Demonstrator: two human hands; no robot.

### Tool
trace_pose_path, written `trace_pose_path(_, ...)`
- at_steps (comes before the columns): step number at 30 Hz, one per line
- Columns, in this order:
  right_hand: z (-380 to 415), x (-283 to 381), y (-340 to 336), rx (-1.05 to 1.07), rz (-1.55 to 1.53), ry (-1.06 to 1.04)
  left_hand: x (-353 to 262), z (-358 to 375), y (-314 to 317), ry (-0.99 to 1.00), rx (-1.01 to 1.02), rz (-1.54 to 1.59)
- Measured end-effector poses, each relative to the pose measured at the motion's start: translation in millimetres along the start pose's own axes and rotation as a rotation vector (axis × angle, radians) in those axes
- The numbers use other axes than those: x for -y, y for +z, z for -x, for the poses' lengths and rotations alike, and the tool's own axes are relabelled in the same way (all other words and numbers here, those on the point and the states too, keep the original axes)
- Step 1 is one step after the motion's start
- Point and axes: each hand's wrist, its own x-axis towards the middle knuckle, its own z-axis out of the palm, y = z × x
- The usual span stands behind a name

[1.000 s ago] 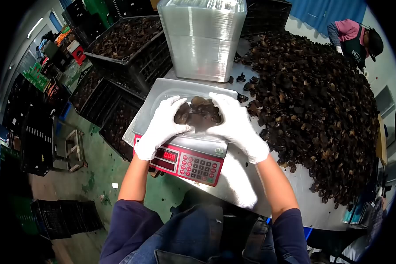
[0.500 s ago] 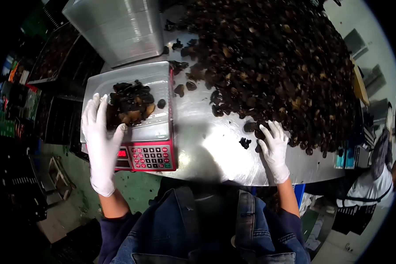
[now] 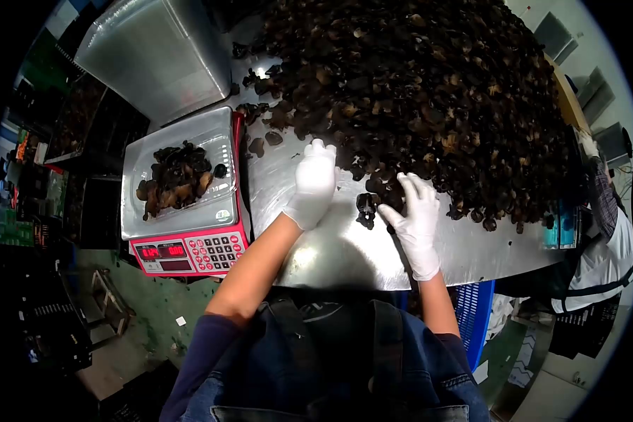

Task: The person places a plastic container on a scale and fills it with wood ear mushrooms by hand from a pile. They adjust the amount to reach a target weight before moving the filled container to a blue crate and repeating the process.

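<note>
Dark, wet, ear-shaped pieces that look like wood ear mushrooms (image 3: 415,91) form a large heap on the metal table. My left hand (image 3: 314,184), in a white glove, is over bare table at the heap's near left edge. Its fingers are curled in, and whatever they may hold is hidden. At the near edge of the heap, my gloved right hand (image 3: 420,228) has its thumb and fingers apart, touching pieces there. A loose cluster (image 3: 366,209) lies left of its thumb. A smaller pile of mushrooms (image 3: 176,177) sits on the tray of a red digital scale (image 3: 218,251).
Stacked clear plastic containers (image 3: 158,67) stand behind the scale. A blue crate (image 3: 475,316) is below the table's front edge. At the far right, another person's sleeve (image 3: 603,200) shows beside the table. Dark crates (image 3: 84,141) are at the left.
My left hand has left the mushrooms on the scale, moved right to the heap and curled its fingers. The right hand stays at the heap's edge. The view has shifted slightly.
</note>
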Motion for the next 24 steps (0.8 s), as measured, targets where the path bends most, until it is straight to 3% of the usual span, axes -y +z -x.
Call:
trace_pose_path(1,-2,1,4,0.045,0.066,-0.021,0,0,1,0.002,-0.001,-0.008)
trace_pose_path(3,5,-15,20,-0.038,0.127,-0.136,-2,4,-3,-0.208,-0.059,0.501)
trace_pose_path(4,7,-18,15,-0.042,0.075,-0.124,0,8,-11,0.031,-0.181,0.174)
trace_pose_path(8,10,-29,-14,-0.127,-0.11,-0.036,-24,33,-38,-0.083,-0.008,0.245)
trace_pose_path(10,5,-43,-15,-0.188,-0.191,0.044,-37,47,-36,-0.011,0.175,0.385)
trace_pose_path(11,0,-47,-17,-0.186,-0.153,0.076,-29,55,-11,0.159,0.094,0.374)
trace_pose_path(13,-6,-57,-16,-0.148,-0.044,0.152,-49,60,-5,0.222,0.065,0.284)
trace_pose_path(17,3,-50,-15,-0.042,-0.035,0.051,-67,54,21,0.237,0.048,0.25)
trace_pose_path(19,18,-44,-13,0.062,-0.043,0.017,-67,45,29,0.231,0.121,0.074)
trace_pose_path(23,30,-44,-5,0.131,0.006,-0.04,-55,38,31,0.224,0.135,0.229)
trace_pose_path(24,26,-40,-6,0.133,0.053,-0.041,-53,41,35,0.239,0.039,0.236)
